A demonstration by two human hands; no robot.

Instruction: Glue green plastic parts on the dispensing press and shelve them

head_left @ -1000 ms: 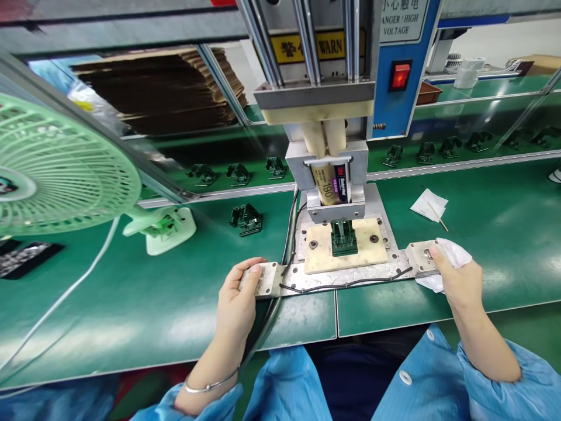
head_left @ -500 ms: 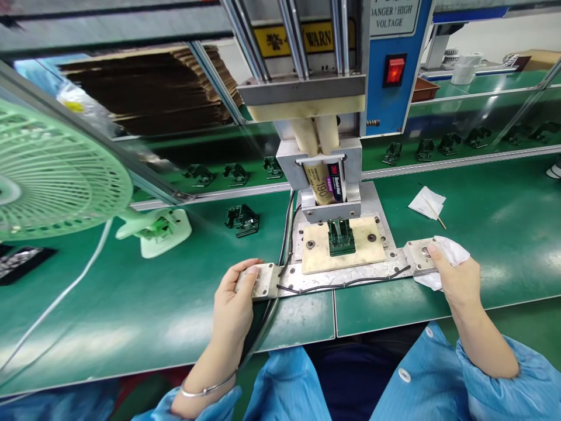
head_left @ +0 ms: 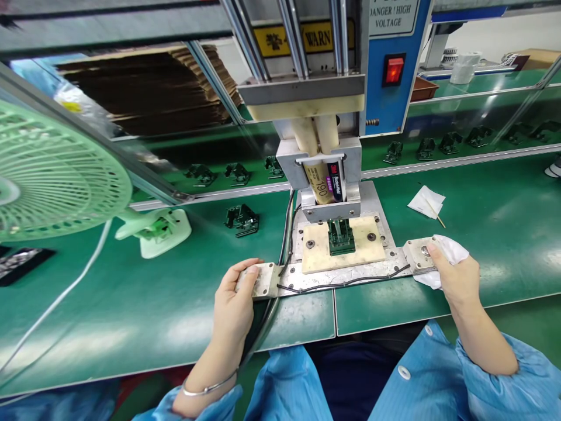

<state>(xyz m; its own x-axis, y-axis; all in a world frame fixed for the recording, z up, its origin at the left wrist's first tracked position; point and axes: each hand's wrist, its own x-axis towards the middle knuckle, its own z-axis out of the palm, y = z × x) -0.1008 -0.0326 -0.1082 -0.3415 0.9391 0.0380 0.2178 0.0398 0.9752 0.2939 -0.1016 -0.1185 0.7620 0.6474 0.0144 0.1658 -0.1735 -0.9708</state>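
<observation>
My left hand [head_left: 236,295] is closed round the metal button box [head_left: 268,279] at the left end of the press base, thumb on top. At the other end, my right hand [head_left: 458,278] grips a matching button box [head_left: 418,255], its thumb on the round button. A white wipe [head_left: 451,248] lies bunched between my right hand and that box. Midway between my hands, a dark green plastic part [head_left: 342,241] sits on a cream fixture plate [head_left: 313,254]. Right above it stands the press head with a 3M Scotch-Weld adhesive cartridge [head_left: 323,184].
A green fan [head_left: 56,169] stands at left, its cord across the bench [head_left: 144,316]. One more dark part [head_left: 242,220] lies left of the press. Several similar parts sit on the strip behind. A stick rests on white paper [head_left: 423,202] at right. Black cables run beside the base.
</observation>
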